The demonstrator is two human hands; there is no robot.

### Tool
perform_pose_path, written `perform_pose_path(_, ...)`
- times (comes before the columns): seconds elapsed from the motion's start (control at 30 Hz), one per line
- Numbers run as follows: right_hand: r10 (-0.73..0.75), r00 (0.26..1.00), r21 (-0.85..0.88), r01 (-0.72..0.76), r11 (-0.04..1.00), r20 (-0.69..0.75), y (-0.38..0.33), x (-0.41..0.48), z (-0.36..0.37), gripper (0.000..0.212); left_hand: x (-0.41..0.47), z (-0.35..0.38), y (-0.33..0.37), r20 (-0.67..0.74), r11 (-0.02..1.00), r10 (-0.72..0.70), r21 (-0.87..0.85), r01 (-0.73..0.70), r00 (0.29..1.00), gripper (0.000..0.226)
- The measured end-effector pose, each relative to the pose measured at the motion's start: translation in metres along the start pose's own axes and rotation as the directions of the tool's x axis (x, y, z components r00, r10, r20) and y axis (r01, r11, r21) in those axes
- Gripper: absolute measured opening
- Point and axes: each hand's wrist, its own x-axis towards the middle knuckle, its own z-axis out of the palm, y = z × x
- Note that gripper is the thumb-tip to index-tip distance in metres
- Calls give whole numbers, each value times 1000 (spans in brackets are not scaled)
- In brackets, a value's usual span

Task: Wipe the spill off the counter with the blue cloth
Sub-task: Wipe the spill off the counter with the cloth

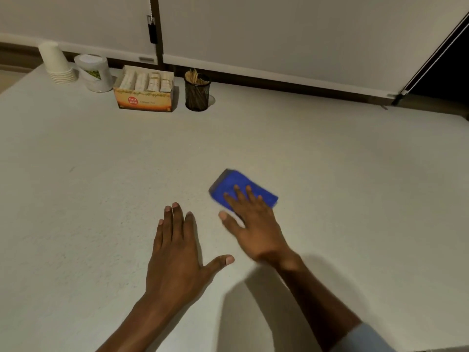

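A folded blue cloth [229, 185] lies flat on the pale counter [330, 174], a little right of centre. My right hand [253, 224] rests palm down on its near half, fingers spread over the cloth and thumb out on the bare counter; both look slightly blurred. My left hand [177, 252] lies flat on the counter to the left of the cloth, fingers apart, holding nothing. I cannot make out any spill on the surface.
Along the back edge stand a stack of paper cups [57, 63], a white lidded tub [94, 72], an open box of sachets [146, 91] and a black mesh holder of wooden stirrers [197, 91]. White cabinet doors [279, 36] rise behind.
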Motion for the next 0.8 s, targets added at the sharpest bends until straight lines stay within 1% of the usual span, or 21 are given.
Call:
perform_pose_path(0.07, -26, 1000, -46, 27, 999, 10, 7, -24, 2, 66, 1, 1, 0, -14, 1000, -4, -17, 3, 1000, 143)
perform_pose_path(0.13, 32, 999, -43, -32, 999, -7, 22, -31, -8, 66, 1, 0, -1, -10, 999, -6, -31, 6, 1000, 143)
perform_pose_path(0.2, 113, 992, -19, -115, 993, -62, 44, -25, -24, 66, 0, -2, -1, 6, 1000, 0, -27, 1, 1000, 142)
perform_pose_path(0.27, 196, 972, -10, -199, 980, -132, 74, -7, -43, 65, -2, -4, 0, 5, 999, -1, -32, 1, 1000, 141)
perform_pose_path(0.33, 275, 946, 10, -278, 961, -170, 104, 24, -62, 67, -2, -5, 2, 6, 998, -7, -55, 7, 1000, 141)
perform_pose_path(0.4, 341, 924, 25, -342, 939, -175, 125, 59, -77, 71, -2, -5, 3, 12, 999, -9, -51, 10, 1000, 141)
perform_pose_path(0.47, 363, 919, 13, -366, 931, -152, 129, 90, -81, 74, -3, -6, 3, 12, 999, -11, -37, 11, 1000, 141)
perform_pose_path(0.57, 313, 943, 21, -313, 950, -109, 104, 108, -67, 75, -4, -7, 4, 9, 1000, -11, -25, 11, 1000, 140)
perform_pose_path(0.7, 80, 996, 45, -78, 996, -33, 44, 69, -29, 61, -3, -4, 3, 2, 999, -10, -30, 10, 1000, 140)
perform_pose_path(0.8, -69, 998, -25, 69, 997, 1, 25, 12, -2, 61, -2, -3, 2, -14, 999, -13, -51, 12, 1000, 140)
